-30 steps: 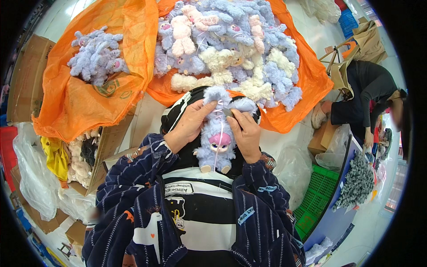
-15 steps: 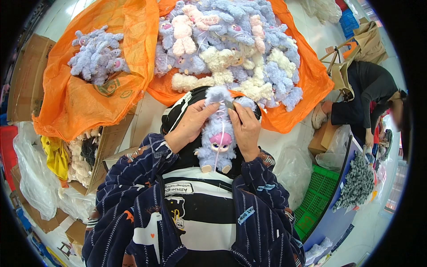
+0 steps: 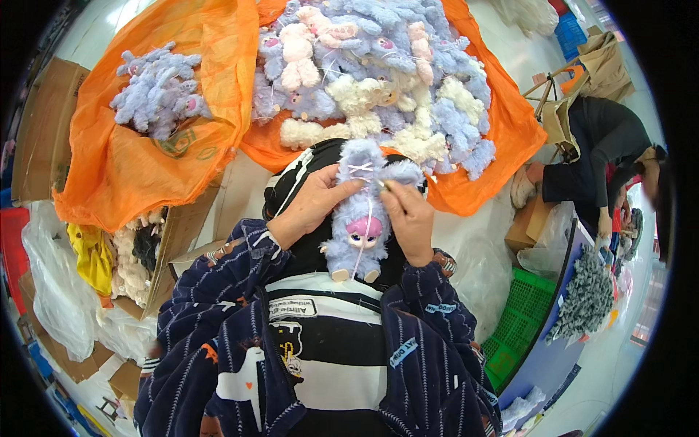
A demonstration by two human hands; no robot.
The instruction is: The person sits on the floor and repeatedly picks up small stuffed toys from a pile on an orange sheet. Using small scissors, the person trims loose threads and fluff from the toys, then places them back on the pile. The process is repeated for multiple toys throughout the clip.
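While the person sits, a light blue furry toy [image 3: 345, 207] lies on the lap [image 3: 306, 255], with its pink face turned up and its feet toward the person's belly. A pale ribbon [image 3: 370, 213] makes a crossing on the far part of the toy and then runs down in front of its face. At the left side of the toy, the left hand [image 3: 313, 204] is closed on the fur, with the thumb lying on top and the other fingers mostly hidden. At its right side, the right hand [image 3: 410, 218] is bent, and its thumb and finger come close together just beside the ribbon; something small and pale shows at the tips, but I cannot tell what it is, nor whether the fingers grip it. Beyond the toy, a large pile [image 3: 378, 58] of blue, pink and white toys lies on an orange sheet [image 3: 510, 142]. To the far left of the toy, a smaller heap of blue toys [image 3: 160, 91] rests on another orange sheet [image 3: 109, 164], and nearer on that side hangs a yellow cloth [image 3: 91, 258]. Right of the toy are a clear plastic bag [image 3: 477, 284], a green crate [image 3: 518, 309] and, farther away, another person [image 3: 611, 138], who bends forward.
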